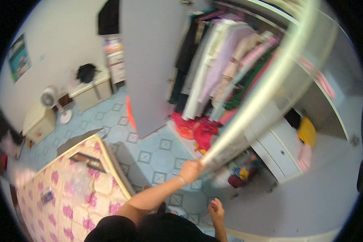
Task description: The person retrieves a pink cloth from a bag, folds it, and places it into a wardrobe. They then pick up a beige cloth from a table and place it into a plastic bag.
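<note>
My left hand (192, 171), with a bracelet at the wrist, is closed on the lower part of a long pale panel (260, 90). Motion blurs this panel; it looks like a wardrobe door seen nearly edge-on, and things behind show through the blur. Beyond it stands an open wardrobe with hanging clothes (214, 63) and red fabric (207, 133) piled at its base. To the right are white drawers (281, 152) and shelves with pink and yellow cloth items. My right hand (217, 210) hangs low over the floor, fingers loosely curled and apart, with nothing visible in it.
A grey wardrobe door (151, 66) stands open at left, another panel (290, 199) at lower right. The floral mattress (68, 211) bears a dark flat rectangular item (87, 161), a clear plastic bag (78, 180) and a small packet (47, 196). A white fan (50, 97) stands between storage boxes.
</note>
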Demonstrator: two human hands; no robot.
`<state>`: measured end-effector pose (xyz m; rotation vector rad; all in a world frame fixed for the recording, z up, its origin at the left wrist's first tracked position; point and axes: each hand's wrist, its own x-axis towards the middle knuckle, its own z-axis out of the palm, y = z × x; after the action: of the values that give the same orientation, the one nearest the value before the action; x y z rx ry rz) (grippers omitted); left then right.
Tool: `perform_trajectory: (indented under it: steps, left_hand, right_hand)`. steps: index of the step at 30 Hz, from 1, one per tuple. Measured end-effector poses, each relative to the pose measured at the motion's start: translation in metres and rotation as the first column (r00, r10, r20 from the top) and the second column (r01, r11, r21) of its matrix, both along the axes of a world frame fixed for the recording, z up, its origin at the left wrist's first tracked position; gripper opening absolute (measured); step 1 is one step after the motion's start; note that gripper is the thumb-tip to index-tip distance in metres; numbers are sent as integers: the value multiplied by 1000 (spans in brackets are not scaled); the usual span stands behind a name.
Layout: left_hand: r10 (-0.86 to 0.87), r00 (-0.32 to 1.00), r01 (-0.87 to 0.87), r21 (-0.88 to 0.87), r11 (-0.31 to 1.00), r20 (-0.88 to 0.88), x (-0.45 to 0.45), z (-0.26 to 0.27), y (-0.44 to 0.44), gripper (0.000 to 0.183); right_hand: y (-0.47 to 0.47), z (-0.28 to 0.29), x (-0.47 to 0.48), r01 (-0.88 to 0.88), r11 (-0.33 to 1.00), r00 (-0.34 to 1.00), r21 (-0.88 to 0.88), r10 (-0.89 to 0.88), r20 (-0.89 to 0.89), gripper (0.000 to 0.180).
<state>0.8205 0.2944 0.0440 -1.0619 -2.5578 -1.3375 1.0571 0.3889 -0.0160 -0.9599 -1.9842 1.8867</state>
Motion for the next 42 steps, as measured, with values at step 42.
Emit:
perform_trajectory:
  steps: [42]
  left_hand:
    - [342, 646, -262, -223, 939, 683, -595, -174, -395, 48]
  right_hand:
    - [-283, 25, -838, -905, 209, 290, 370, 940, 178, 21]
